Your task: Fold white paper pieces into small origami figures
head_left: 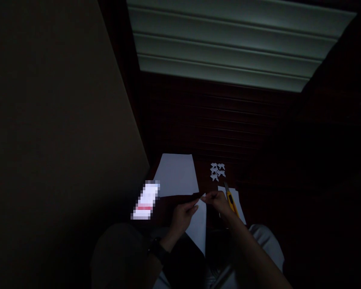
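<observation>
The scene is very dark. My left hand (183,214) and my right hand (218,200) meet over a dark surface, both pinching a small white piece of paper (202,197) between their fingertips. A larger white sheet (200,226) lies under and between my hands. A yellow utility knife (231,198) rests just right of my right hand, on another white sheet (239,206). A dark band sits on my left wrist.
A white sheet (177,174) lies farther away. Several small folded white paper pieces (217,171) sit in a cluster beyond the knife. A lit, blurred screen (146,200) glows at the left. A pale wall (57,120) stands left; light slats (228,40) show above.
</observation>
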`<action>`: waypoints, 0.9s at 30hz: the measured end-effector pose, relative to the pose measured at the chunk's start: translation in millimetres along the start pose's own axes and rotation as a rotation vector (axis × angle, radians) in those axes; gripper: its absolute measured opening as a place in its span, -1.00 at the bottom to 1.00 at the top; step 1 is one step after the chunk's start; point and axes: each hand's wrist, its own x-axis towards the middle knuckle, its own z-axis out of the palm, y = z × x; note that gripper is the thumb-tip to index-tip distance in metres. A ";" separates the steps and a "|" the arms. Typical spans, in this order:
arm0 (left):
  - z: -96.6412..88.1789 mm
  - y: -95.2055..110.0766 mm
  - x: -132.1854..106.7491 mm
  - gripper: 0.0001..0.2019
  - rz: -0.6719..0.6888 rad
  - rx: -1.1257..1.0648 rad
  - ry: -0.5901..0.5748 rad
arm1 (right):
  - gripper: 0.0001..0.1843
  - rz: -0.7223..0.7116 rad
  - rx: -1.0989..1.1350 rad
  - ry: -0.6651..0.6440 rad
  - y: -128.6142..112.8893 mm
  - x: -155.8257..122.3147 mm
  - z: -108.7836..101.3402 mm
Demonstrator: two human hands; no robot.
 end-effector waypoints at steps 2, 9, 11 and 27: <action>0.2 0.3 0.1 -0.68 0.002 0.012 -0.021 | -0.75 0.007 0.000 0.017 1.9 1.1 -1.0; 0.2 -3.1 1.8 -0.68 0.026 0.059 -0.067 | -0.78 0.007 0.010 0.082 6.8 5.4 -2.0; 0.2 -2.9 1.5 -0.68 0.043 0.050 -0.083 | -0.79 0.017 -0.006 0.101 7.3 5.9 -2.5; 3.9 -15.6 4.1 -0.67 -0.018 -0.005 0.036 | -0.65 0.049 -0.017 0.009 29.1 -1.1 2.6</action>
